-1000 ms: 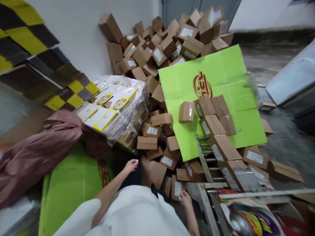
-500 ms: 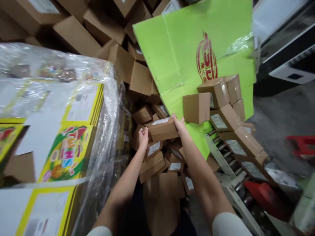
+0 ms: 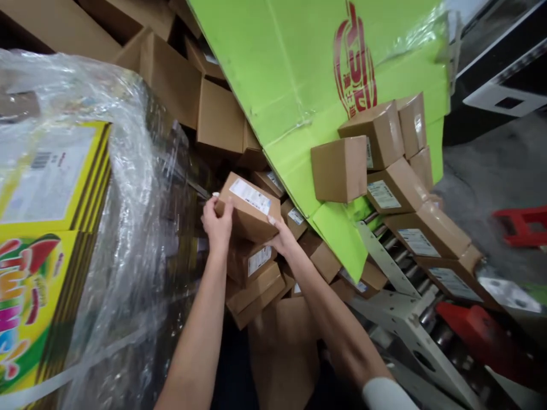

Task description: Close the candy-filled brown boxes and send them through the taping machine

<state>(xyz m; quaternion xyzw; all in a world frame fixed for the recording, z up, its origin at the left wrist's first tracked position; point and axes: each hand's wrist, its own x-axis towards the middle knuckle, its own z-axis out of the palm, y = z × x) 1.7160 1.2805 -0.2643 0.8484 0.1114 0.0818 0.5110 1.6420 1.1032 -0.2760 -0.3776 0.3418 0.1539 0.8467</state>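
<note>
Dim lt, plastic wrap (image 3: 128,188) w/ glare, edges blurry

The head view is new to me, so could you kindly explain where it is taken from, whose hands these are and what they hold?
There is no machine gripping here: these are a person's bare hands, seen by a camera worn on that person's head, looking forward and down. The left hand and right hand hold a labelled brown carton between them. To the left is a film-wrapped yellow stack; to the right, a row of cartons runs along a roller conveyor, near a bright green sheet.
</note>
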